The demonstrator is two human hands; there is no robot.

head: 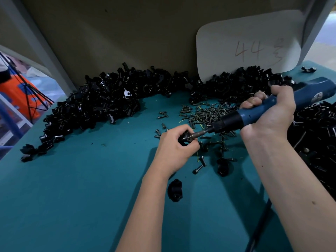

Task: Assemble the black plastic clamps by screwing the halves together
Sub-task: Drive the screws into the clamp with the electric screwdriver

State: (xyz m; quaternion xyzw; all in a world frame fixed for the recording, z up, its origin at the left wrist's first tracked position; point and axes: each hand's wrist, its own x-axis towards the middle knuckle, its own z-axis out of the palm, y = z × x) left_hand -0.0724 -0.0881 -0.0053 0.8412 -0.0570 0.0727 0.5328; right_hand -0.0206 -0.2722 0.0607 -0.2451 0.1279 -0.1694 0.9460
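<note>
Clamp [184, 138], small and black, sits pinched in the left hand [174, 150], just above the teal worktop [72, 188] near its middle. The fingers curl round it, so most of the clamp is hidden. A blue driver [272, 108] meets the clamp from the right, its metal bit touching the clamp's near side. The right hand [269, 113] grips the driver's barrel in a closed fist, and the tool slants up and away to the right. A dark cord [260, 226] runs down past the right forearm towards the bottom edge.

Screws [205, 113] lie scattered in a loose heap just behind and to the right of the hands, with a few strays [200, 165] nearer the viewer. Two finished-looking black clamps rest on the worktop: one [174, 190] beside the left wrist, another [222, 167] between the forearms.

Farther back, a large pile of black halves [94, 106] spreads along the left, and a second pile [240, 82] lies against the back wall on the right. More black parts [316, 128] fill the right edge. A white card [247, 44] marked "44" leans on the wall behind.
</note>
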